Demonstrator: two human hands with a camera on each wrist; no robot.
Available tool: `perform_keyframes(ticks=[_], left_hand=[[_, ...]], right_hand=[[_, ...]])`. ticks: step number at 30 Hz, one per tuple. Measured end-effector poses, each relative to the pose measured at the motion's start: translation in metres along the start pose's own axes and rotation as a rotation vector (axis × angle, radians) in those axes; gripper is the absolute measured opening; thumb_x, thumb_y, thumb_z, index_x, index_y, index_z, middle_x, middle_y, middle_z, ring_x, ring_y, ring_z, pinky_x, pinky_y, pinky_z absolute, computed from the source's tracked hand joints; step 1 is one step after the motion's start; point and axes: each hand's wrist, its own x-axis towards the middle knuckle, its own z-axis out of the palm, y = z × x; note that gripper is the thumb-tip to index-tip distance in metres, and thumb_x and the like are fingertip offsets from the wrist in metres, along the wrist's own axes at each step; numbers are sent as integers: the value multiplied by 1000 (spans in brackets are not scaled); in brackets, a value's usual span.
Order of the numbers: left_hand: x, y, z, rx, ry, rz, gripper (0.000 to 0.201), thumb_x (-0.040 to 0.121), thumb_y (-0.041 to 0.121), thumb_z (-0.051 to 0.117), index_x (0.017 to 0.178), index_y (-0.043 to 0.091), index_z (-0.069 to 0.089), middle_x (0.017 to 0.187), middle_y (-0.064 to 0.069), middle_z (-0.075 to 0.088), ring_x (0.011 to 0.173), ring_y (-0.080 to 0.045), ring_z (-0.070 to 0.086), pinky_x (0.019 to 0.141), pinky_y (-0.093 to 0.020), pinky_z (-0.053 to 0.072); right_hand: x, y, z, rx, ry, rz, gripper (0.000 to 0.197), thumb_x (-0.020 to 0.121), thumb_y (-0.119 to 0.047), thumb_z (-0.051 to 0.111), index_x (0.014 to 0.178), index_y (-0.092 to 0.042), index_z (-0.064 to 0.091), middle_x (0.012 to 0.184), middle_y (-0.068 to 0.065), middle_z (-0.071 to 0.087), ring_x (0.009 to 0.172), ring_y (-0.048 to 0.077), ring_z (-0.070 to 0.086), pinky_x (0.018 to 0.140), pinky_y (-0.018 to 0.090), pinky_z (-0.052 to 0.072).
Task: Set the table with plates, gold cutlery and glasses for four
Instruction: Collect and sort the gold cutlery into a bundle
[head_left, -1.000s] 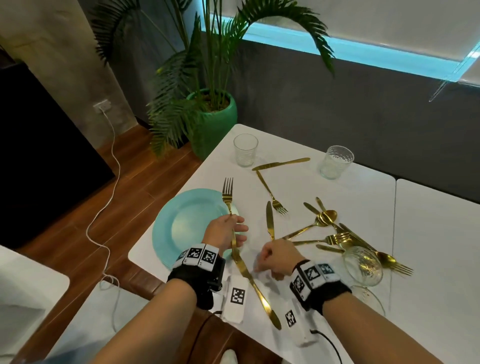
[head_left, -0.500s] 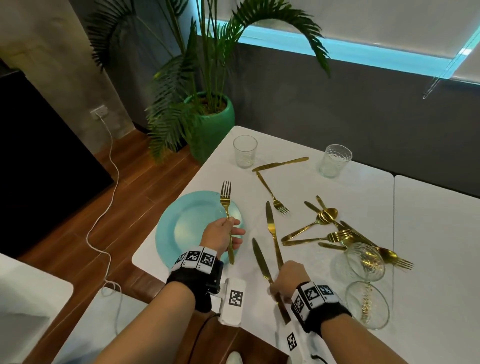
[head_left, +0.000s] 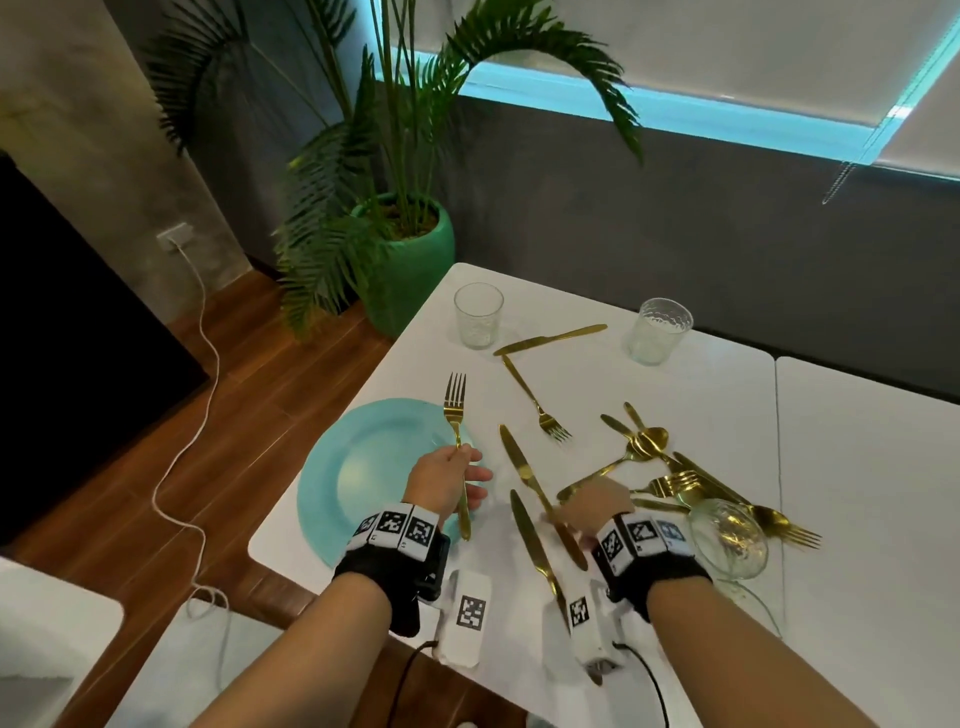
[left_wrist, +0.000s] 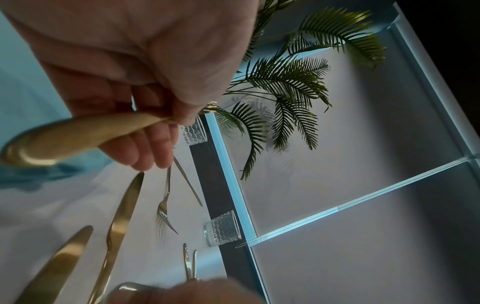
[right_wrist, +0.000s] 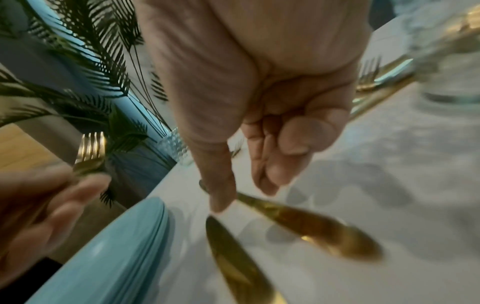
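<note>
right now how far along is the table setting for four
Early. Done: only one teal plate shows. In hand: the left hand holds a gold fork; the right hand touches a knife. Left: the cutlery pile is unsorted, and the stemmed glass lies tipped.

Bare white table (head_left: 649, 384) lay open between the two tumblers (head_left: 478, 315) and along the far right panel. A heap of spoons and forks (head_left: 675, 478) and a tipped wine glass (head_left: 730, 538) blocked the right; two knives (head_left: 535, 486) lay beside the blue plate (head_left: 358, 467).
</note>
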Motion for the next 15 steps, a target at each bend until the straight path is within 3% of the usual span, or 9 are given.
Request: perform_keyframes(ticks=[2, 5, 8, 10, 12, 15], left_hand=[[6, 0, 4, -7, -1, -16, 26, 100, 22, 37, 99, 6, 58, 77, -8, 64, 60, -18, 55, 58, -25, 47], [15, 2, 9, -20, 6, -25, 27, 100, 22, 37, 97, 6, 59, 76, -8, 64, 59, -19, 55, 57, -26, 47], [24, 7, 14, -41, 12, -15, 27, 100, 22, 38, 96, 6, 60, 74, -8, 62, 57, -18, 53, 55, -27, 45], [30, 12, 19, -46, 16, 10, 26, 100, 21, 39, 93, 6, 60, 72, -7, 61, 55, -17, 51, 54, -26, 43], [35, 16, 22, -34, 23, 40, 26, 99, 22, 40, 93, 7, 61, 72, -5, 62, 56, -17, 51, 55, -26, 44], [45, 20, 24, 7, 40, 68, 26, 99, 22, 42, 89, 10, 63, 71, -3, 63, 57, -16, 52, 56, -27, 45]], right_hand=[[15, -15, -24, 150, 73, -8, 37, 77, -42, 71, 71, -9, 54, 80, 6, 63, 73, 20, 59, 72, 28, 54], [36, -30, -49, 322, 48, 2, 32, 85, -34, 64, 90, -2, 60, 75, 10, 65, 67, 24, 62, 72, 33, 57], [52, -37, -51, 229, -31, -106, 39, 87, -26, 59, 123, -12, 53, 101, 9, 66, 90, 26, 65, 80, 32, 56], [58, -44, -52, 176, 13, -105, 39, 87, -30, 57, 123, -16, 55, 103, 8, 63, 91, 26, 62, 81, 29, 51], [62, -56, -56, 114, 69, -110, 44, 87, -40, 57, 115, -6, 58, 101, 11, 61, 91, 29, 58, 74, 27, 42], [79, -79, -63, -13, 148, -208, 45, 90, -39, 55, 119, -5, 56, 125, 12, 59, 114, 31, 56, 84, 32, 45]])
